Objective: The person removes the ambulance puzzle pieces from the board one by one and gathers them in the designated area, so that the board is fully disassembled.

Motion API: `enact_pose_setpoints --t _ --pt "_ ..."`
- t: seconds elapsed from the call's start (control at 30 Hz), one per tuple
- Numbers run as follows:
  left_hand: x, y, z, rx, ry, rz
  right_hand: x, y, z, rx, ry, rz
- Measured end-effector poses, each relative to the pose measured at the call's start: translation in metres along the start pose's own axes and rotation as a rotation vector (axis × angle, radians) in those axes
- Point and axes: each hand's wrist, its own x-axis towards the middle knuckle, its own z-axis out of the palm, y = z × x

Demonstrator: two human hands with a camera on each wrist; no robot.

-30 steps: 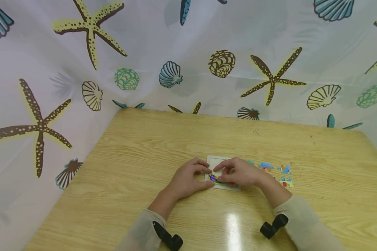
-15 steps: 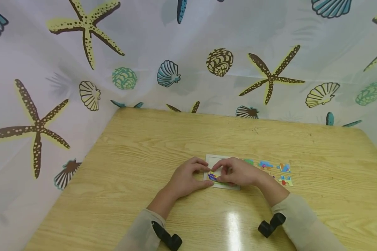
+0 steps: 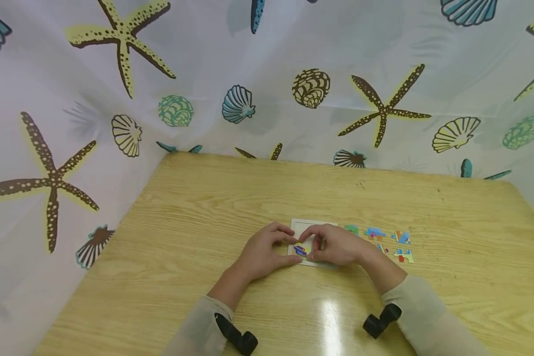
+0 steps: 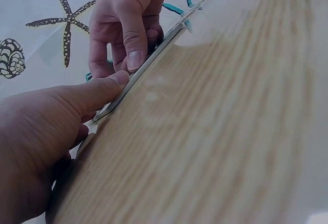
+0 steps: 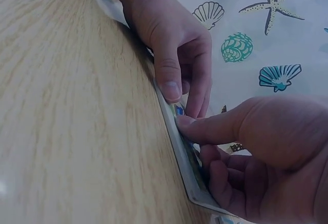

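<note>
A small white-rimmed puzzle tray [image 3: 295, 225] lies flat on the table. My left hand [image 3: 262, 252] holds it at its left side, the thumb on the front rim, as the right wrist view also shows. Inside the tray's near left part is a yellow puzzle piece [image 3: 300, 250] with a purple and blue picture. My right hand [image 3: 338, 244] reaches over the tray from the right, index finger and thumb pinching about this piece. Its other fingers are curled under the palm, and the hand hides much of the tray's right half.
Several loose puzzle pieces lie right of the tray, among them a green piece [image 3: 351, 229], a blue one [image 3: 376, 233] and a yellow-red one [image 3: 403, 255]. A curtain [image 3: 267, 123] printed with shells and starfish borders the wooden table [image 3: 213, 198] behind and at the sides.
My right thumb has slid slightly toward the near rim, and more of the yellow piece shows between the fingers. My left hand has kept its place.
</note>
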Motion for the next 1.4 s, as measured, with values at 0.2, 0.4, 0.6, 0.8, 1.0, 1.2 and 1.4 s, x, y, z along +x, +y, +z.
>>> enact_pose_setpoints --t 0.2,0.4,0.6,0.8,1.0,1.2,1.4 --pt "0.0 0.0 0.0 0.014 -0.004 0.008 0.001 -0.001 -0.001 -0.016 -0.001 0.01" --pt "0.001 -0.001 0.0 0.017 0.0 0.009 0.004 -0.008 -0.001 -0.015 -0.007 0.041" --pt "0.0 -0.002 -0.002 0.017 0.005 0.014 0.005 -0.007 0.002 0.017 -0.001 0.019" --pt "-0.001 0.0 -0.001 0.006 0.005 0.009 0.009 -0.002 0.005 0.038 0.009 0.016" --pt "0.0 0.0 -0.002 0.014 0.011 0.012 0.009 -0.004 0.007 0.054 0.039 0.042" --pt "0.0 -0.001 -0.002 0.021 0.008 0.019 0.007 -0.006 0.009 0.024 0.075 0.039" --pt "0.0 -0.002 0.0 0.023 0.015 0.022 0.005 -0.006 0.011 0.014 0.107 0.035"
